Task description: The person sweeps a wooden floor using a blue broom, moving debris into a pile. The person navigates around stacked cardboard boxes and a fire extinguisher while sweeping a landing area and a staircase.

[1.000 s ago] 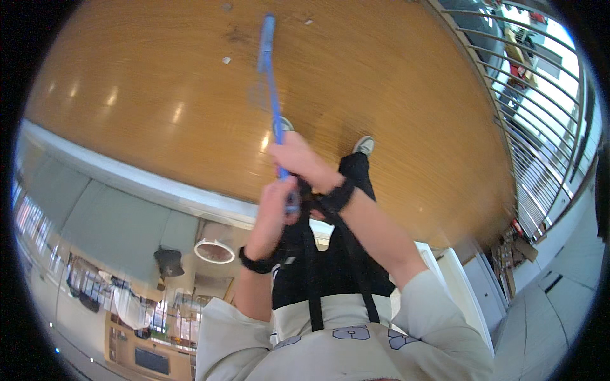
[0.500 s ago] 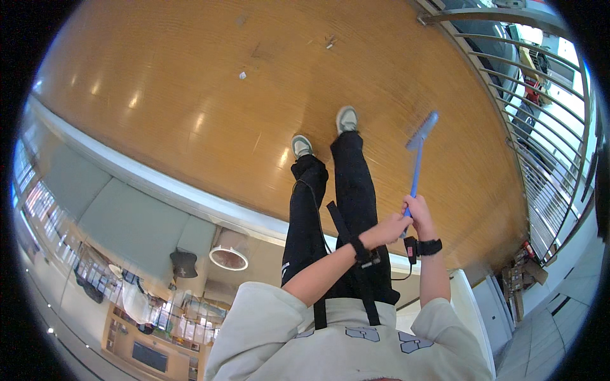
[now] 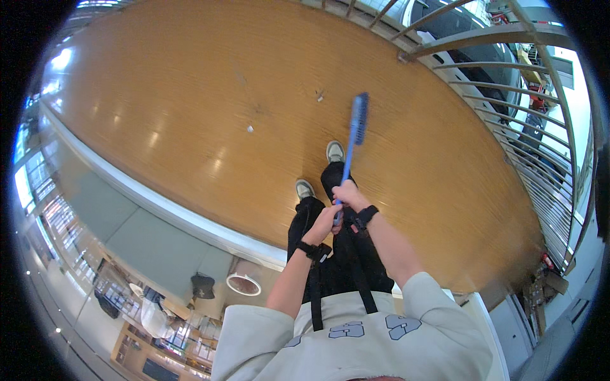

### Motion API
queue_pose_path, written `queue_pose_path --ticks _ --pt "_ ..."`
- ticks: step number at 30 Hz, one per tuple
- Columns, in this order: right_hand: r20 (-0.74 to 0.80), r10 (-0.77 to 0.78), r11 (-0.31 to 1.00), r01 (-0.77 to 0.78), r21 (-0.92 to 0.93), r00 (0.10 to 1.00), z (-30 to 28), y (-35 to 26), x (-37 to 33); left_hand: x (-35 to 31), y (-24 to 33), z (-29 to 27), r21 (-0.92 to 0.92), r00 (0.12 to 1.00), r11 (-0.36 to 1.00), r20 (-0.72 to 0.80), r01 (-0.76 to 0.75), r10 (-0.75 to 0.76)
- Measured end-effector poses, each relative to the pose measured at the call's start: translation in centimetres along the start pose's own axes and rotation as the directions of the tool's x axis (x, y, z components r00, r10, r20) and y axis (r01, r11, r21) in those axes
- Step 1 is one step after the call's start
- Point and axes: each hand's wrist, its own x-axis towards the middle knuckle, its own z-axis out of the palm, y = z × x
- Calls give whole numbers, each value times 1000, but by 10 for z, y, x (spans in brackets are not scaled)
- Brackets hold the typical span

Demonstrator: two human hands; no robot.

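Both my hands grip the handle of a blue broom (image 3: pixel 346 155) in front of my legs. My left hand (image 3: pixel 323 225) is closed round the handle's near end. Farther up the handle, my right hand (image 3: pixel 349 194) is wrapped round it. The broom's bristled head (image 3: pixel 360 117) points away from me, beyond my shoes and slightly to the right; whether it touches the floor I cannot tell. Ahead on the wooden floor (image 3: pixel 190 82) lie a small white scrap (image 3: pixel 250 129) and another small pale scrap (image 3: pixel 319 98).
A metal railing (image 3: pixel 502 86) curves along the right and far right, with vehicles behind it. At the left runs a white ledge (image 3: pixel 159 197) beside grey panels. A round white-rimmed object (image 3: pixel 244 284) sits by my left arm. Cardboard boxes (image 3: pixel 546 286) lie at the lower right.
The broom and both hands have swung from my right side to the middle, in front of my legs. The broom head has turned. My view has shifted, showing more railing at the top.
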Motion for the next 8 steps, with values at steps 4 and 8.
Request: queue_pose_path --ticks 4,8 --pt "56 -223 974 224 -16 973 29 -58 -60 -60 25 19 167 979 980 -154 -105 131" --pt "66 -266 960 271 -74 962 49 -105 -118 -129 54 43 222 964 955 -132 -198 230"
